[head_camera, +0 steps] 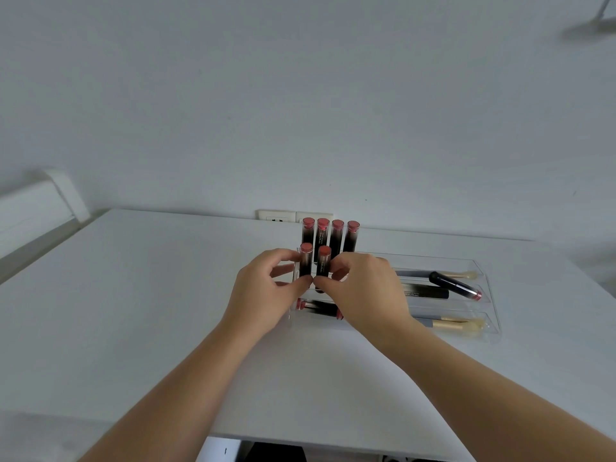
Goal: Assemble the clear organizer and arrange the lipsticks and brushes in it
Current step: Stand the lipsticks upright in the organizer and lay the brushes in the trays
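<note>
On the white table (133, 328), at the left end of the clear organizer (480, 271), both my hands meet around two upright lipsticks. My left hand (266, 291) has its fingers curled round the left lipstick (305, 258), thumb on the near side and fingertips on its far left side; the pink top stands clear above my knuckles. My right hand (363, 288) pinches the right lipstick (323, 261), thumb low on the tube and the curled fingers beside it on the right. My two thumb tips nearly touch between the tubes, at the base of both.

Just behind them, farther from me, a row of four lipsticks (330, 235) stands upright on the higher step of the organizer, pink tops level, close together. Below my hands, in the nearest tier, another lipstick (316, 306) lies flat, partly hidden by my right palm.

To the right of my right hand, the organizer's long trays run out across the table. The far tray holds a brush (443, 274) lying lengthwise, with a loose lipstick (455, 285) resting tilted across the divider. The middle tray holds a dark tube (425, 291), and the near tray a gold-handled brush (453, 324), bristles to the right.

A wall socket plate (276, 215) shows behind the far row.
</note>
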`<act>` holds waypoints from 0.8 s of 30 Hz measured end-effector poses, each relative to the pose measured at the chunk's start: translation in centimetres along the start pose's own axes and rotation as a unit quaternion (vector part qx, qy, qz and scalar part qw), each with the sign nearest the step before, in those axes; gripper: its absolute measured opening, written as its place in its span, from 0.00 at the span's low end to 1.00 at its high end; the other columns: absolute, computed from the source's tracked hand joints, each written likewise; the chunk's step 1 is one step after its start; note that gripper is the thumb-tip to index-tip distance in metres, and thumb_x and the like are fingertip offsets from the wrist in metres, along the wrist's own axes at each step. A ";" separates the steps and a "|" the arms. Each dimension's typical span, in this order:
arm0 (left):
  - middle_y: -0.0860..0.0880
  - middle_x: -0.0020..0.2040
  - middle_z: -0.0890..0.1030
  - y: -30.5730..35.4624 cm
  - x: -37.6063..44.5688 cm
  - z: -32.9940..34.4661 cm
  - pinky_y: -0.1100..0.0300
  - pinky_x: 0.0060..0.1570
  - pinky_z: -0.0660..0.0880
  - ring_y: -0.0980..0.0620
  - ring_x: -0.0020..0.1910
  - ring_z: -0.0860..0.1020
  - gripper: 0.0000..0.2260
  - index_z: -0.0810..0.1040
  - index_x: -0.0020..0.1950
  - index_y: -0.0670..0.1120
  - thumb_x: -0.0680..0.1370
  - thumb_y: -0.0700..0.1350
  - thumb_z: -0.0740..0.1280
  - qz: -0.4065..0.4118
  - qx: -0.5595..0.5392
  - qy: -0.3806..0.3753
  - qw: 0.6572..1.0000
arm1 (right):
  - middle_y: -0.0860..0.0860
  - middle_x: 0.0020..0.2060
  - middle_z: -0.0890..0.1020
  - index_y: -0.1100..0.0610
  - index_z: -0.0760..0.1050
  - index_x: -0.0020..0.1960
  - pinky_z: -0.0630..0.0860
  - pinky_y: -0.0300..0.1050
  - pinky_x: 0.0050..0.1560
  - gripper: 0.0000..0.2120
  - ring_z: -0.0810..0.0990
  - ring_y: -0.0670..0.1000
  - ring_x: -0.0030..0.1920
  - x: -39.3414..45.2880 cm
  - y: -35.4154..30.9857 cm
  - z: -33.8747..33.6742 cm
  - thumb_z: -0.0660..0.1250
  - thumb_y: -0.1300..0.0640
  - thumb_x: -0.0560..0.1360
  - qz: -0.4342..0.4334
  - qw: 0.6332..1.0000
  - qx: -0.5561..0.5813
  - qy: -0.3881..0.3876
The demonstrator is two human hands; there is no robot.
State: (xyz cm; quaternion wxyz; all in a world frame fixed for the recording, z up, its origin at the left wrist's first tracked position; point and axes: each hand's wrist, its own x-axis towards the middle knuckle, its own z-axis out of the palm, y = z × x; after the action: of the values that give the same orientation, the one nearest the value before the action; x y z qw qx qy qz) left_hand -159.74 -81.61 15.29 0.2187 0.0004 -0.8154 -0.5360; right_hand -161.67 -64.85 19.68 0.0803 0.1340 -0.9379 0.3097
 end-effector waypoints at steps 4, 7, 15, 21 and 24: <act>0.61 0.55 0.83 0.0 0.0 0.0 0.76 0.41 0.74 0.75 0.52 0.77 0.13 0.83 0.57 0.54 0.74 0.44 0.77 0.001 0.005 -0.001 1.000 | 0.46 0.43 0.84 0.49 0.82 0.48 0.80 0.50 0.42 0.12 0.82 0.52 0.36 0.2 0.0 0.0 0.70 0.42 0.74 -0.010 1.000 -0.020 -0.001; 0.62 0.55 0.83 0.0 0.0 0.0 0.75 0.41 0.75 0.75 0.52 0.77 0.13 0.83 0.57 0.54 0.74 0.45 0.77 0.000 0.008 -0.002 1.000 | 0.47 0.42 0.85 0.50 0.82 0.47 0.80 0.50 0.43 0.12 0.82 0.52 0.36 0.3 0.1 -0.1 0.70 0.42 0.74 -0.010 0.999 -0.029 -0.009; 0.63 0.55 0.83 0.1 -0.1 -0.1 0.76 0.40 0.74 0.76 0.52 0.77 0.12 0.82 0.56 0.55 0.74 0.44 0.77 -0.003 0.006 -0.005 1.000 | 0.47 0.41 0.85 0.53 0.82 0.46 0.81 0.48 0.40 0.08 0.83 0.49 0.32 0.4 0.3 -0.3 0.71 0.48 0.74 -0.005 1.000 -0.017 -0.018; 0.63 0.55 0.82 0.1 -0.1 0.0 0.76 0.41 0.74 0.76 0.52 0.76 0.13 0.82 0.56 0.54 0.74 0.44 0.77 -0.002 0.005 -0.005 1.000 | 0.48 0.41 0.86 0.53 0.82 0.45 0.82 0.51 0.41 0.06 0.84 0.53 0.34 0.5 0.3 -0.1 0.68 0.52 0.74 -0.002 1.000 -0.018 -0.020; 0.63 0.54 0.82 0.1 -0.1 0.0 0.76 0.41 0.74 0.77 0.52 0.76 0.13 0.83 0.56 0.55 0.74 0.43 0.77 -0.001 0.001 0.000 1.000 | 0.48 0.39 0.85 0.52 0.81 0.43 0.82 0.51 0.42 0.06 0.84 0.53 0.35 0.6 0.3 0.0 0.68 0.51 0.74 -0.003 0.999 -0.026 -0.025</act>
State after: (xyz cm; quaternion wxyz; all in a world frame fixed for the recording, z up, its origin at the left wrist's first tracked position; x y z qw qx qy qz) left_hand -159.61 -81.53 15.33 0.2177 0.0016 -0.8161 -0.5354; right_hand -162.34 -64.73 19.70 0.0610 0.1423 -0.9469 0.2820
